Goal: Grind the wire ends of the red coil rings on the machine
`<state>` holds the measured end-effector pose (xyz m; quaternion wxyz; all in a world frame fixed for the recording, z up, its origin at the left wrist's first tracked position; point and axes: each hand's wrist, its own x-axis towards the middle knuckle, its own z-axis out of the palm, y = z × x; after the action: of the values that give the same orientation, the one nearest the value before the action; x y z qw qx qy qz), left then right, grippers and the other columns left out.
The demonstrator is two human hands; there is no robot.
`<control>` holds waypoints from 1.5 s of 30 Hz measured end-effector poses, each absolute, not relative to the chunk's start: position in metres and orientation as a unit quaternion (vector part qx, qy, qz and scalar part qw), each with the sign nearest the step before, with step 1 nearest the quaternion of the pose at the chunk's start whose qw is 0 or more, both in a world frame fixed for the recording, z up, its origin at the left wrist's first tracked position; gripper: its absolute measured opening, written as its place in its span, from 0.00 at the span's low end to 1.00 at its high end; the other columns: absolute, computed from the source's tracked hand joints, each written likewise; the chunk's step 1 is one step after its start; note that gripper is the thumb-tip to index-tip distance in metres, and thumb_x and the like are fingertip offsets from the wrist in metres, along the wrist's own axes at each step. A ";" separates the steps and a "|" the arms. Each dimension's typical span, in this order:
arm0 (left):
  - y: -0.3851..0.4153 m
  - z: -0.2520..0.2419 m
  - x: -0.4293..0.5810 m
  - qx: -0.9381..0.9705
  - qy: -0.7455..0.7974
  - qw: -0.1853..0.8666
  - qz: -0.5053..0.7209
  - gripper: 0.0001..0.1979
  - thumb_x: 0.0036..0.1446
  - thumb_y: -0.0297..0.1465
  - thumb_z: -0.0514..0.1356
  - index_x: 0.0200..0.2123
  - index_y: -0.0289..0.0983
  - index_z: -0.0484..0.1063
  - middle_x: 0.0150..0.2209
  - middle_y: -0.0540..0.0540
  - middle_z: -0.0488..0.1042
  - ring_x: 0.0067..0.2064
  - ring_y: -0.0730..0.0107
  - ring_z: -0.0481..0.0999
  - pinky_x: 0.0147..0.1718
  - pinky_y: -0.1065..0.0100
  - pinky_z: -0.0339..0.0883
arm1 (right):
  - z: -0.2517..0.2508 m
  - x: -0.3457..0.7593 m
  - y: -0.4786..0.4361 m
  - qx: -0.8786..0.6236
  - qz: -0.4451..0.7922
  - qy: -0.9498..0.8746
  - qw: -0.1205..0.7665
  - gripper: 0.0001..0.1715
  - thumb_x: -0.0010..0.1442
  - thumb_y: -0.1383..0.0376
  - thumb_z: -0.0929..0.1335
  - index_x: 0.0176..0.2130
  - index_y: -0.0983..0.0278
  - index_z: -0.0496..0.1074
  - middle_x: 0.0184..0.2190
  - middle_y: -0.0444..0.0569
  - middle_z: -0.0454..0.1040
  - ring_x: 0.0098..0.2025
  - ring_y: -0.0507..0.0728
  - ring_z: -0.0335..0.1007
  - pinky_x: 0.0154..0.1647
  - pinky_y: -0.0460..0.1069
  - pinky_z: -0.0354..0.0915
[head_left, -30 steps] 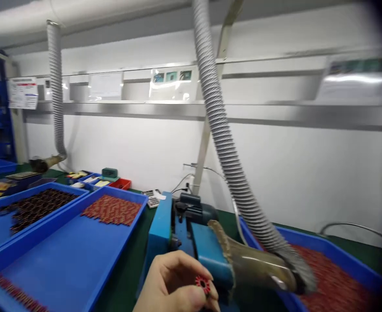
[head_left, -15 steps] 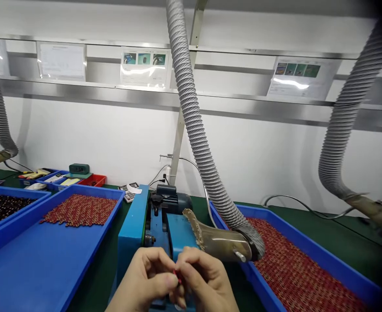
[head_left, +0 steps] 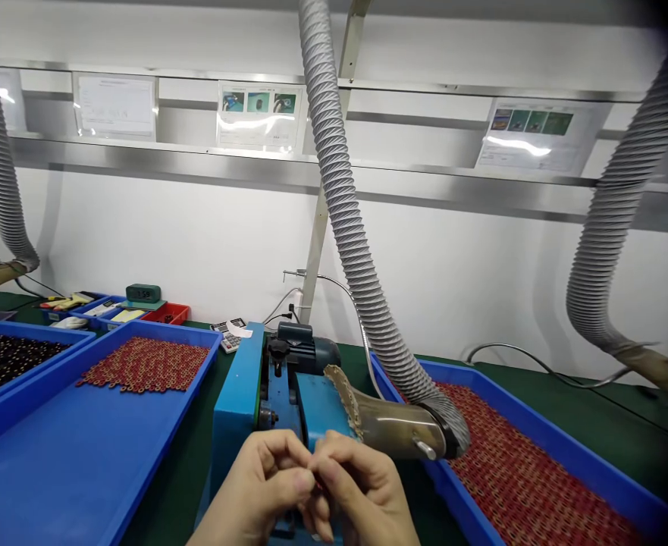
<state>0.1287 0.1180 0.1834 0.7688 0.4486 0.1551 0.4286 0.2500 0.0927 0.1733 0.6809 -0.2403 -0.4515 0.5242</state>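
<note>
My left hand (head_left: 271, 481) and my right hand (head_left: 362, 481) meet at the fingertips in front of the blue belt machine (head_left: 234, 402). Both are closed in a pinch around a small red part (head_left: 318, 487). Fingers cover nearly all of it, so its shape is hard to make out. Just beyond my right hand, a brownish extraction nozzle (head_left: 396, 426) reaches over the machine and joins a grey ribbed hose (head_left: 348, 220).
On the left, a blue tray (head_left: 83, 447) holds red ring-like pieces (head_left: 148, 364) at its far end. Another tray holds black pieces (head_left: 12, 360). At right, a blue tray (head_left: 538, 406) is spread with red pieces (head_left: 527, 462). A calculator (head_left: 231, 337) lies behind.
The view has shifted slightly, so the scene sits a little further right. My fingertips now cover more of the red part; both hands still pinch together.
</note>
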 end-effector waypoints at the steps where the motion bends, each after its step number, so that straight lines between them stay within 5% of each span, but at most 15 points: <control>1: 0.120 0.181 0.129 0.455 0.143 0.773 0.418 0.20 0.41 0.40 0.76 0.26 0.32 0.74 0.20 0.49 0.79 0.21 0.77 0.77 0.22 0.78 0.65 | 0.172 0.252 0.094 -0.217 0.550 -0.429 0.683 0.17 0.53 0.53 0.77 0.23 0.62 0.78 0.15 0.38 0.63 0.14 0.46 0.54 0.17 0.44 0.52; 5: 0.120 0.181 0.127 0.459 0.139 0.785 0.392 0.20 0.42 0.41 0.75 0.27 0.32 0.75 0.20 0.50 0.79 0.20 0.77 0.77 0.21 0.79 0.63 | 0.171 0.267 0.098 -0.195 0.518 -0.399 0.731 0.16 0.57 0.53 0.75 0.24 0.60 0.76 0.15 0.37 0.58 0.16 0.47 0.52 0.19 0.43 0.55; 10: 0.115 0.184 0.126 0.445 0.132 0.789 0.403 0.18 0.49 0.41 0.72 0.31 0.34 0.71 0.21 0.50 0.79 0.22 0.77 0.78 0.24 0.79 0.65 | 0.173 0.266 0.094 -0.296 0.432 -0.526 0.670 0.17 0.52 0.49 0.76 0.33 0.59 0.84 0.24 0.46 0.73 0.21 0.52 0.67 0.24 0.48 0.65; 15: 0.113 0.183 0.129 0.482 0.163 0.746 0.430 0.22 0.48 0.44 0.72 0.31 0.33 0.70 0.22 0.48 0.78 0.25 0.74 0.77 0.28 0.75 0.68 | 0.176 0.246 0.091 -0.298 0.484 -0.472 0.674 0.19 0.55 0.50 0.75 0.24 0.61 0.79 0.11 0.35 0.56 0.12 0.46 0.50 0.17 0.45 0.55; 22: 0.109 0.189 0.132 0.501 0.266 0.660 0.493 0.20 0.39 0.43 0.76 0.26 0.33 0.77 0.20 0.50 0.75 0.24 0.74 0.74 0.27 0.73 0.66 | 0.179 0.243 0.092 -0.308 0.457 -0.441 0.708 0.20 0.51 0.52 0.78 0.22 0.65 0.79 0.17 0.41 0.64 0.18 0.48 0.58 0.20 0.45 0.54; 28: 0.111 0.182 0.128 0.514 0.186 0.724 0.421 0.16 0.42 0.40 0.76 0.30 0.36 0.81 0.22 0.50 0.78 0.24 0.75 0.77 0.27 0.75 0.67 | 0.173 0.261 0.099 -0.223 0.550 -0.371 0.714 0.19 0.55 0.53 0.76 0.24 0.63 0.75 0.13 0.34 0.53 0.15 0.45 0.43 0.15 0.42 0.50; 34: 0.121 0.170 0.133 0.501 0.084 0.747 0.429 0.14 0.51 0.38 0.72 0.36 0.35 0.78 0.25 0.50 0.79 0.24 0.78 0.78 0.26 0.80 0.66 | 0.180 0.268 0.088 -0.284 0.488 -0.466 0.681 0.20 0.48 0.49 0.78 0.33 0.62 0.83 0.18 0.43 0.69 0.20 0.50 0.64 0.24 0.46 0.61; 39: 0.127 0.157 0.137 0.516 -0.015 0.748 0.417 0.10 0.60 0.36 0.65 0.36 0.34 0.72 0.22 0.49 0.77 0.23 0.78 0.76 0.26 0.80 0.67 | 0.179 0.254 0.082 -0.243 0.566 -0.452 0.645 0.16 0.51 0.53 0.78 0.28 0.63 0.79 0.11 0.36 0.61 0.13 0.46 0.54 0.18 0.44 0.56; 45: 0.123 0.162 0.132 0.506 0.019 0.768 0.392 0.14 0.56 0.37 0.68 0.32 0.33 0.71 0.24 0.46 0.79 0.24 0.76 0.77 0.25 0.79 0.65 | 0.175 0.260 0.088 -0.175 0.580 -0.381 0.698 0.17 0.54 0.54 0.77 0.24 0.62 0.74 0.14 0.35 0.59 0.13 0.45 0.51 0.15 0.42 0.52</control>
<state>0.1316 0.1228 0.1624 0.7680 0.5058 0.0187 0.3924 0.2596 0.0876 0.1746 0.6981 -0.1753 -0.3814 0.5800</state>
